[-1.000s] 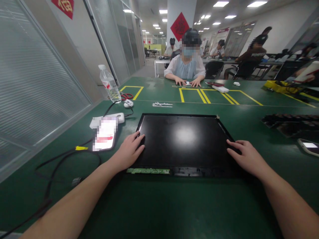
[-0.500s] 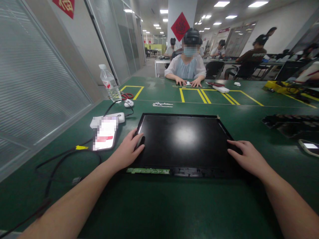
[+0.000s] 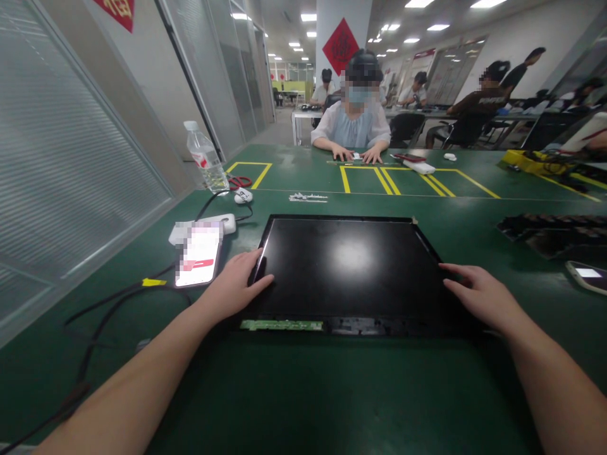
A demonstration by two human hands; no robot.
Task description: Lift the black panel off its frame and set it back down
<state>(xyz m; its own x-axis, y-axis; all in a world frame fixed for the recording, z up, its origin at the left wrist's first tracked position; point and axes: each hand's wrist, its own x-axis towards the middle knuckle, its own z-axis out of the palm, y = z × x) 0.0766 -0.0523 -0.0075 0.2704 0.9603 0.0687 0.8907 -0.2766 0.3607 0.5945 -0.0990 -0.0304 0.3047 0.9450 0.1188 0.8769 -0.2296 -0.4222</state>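
A black flat display panel [image 3: 313, 272] lies face up on the green table, with a glare spot on its screen. A green circuit strip [image 3: 282, 325] runs along its near edge, at the left. My left hand [image 3: 237, 281] grips the panel's left side, thumb over the screen and the other fingers along the outer edge. On the right side, my right hand [image 3: 481, 294] holds the frame, with index finger and thumb at the edge and the lower fingers mostly hidden.
Left of the panel are a lit phone [image 3: 199, 256], a white power strip [image 3: 227, 223], black cables, a water bottle [image 3: 206, 158] and red scissors [image 3: 240, 182]. Small grey pieces [image 3: 308, 198] lie beyond it. Dark parts [image 3: 550, 234] and another phone [image 3: 588, 276] are rightward. A co-worker [image 3: 358, 123] sits opposite.
My left fingers have slid off the screen onto the panel's outer edge, the thumb staying on top. My right hand has shifted slightly outward to the right edge. The panel has barely moved.
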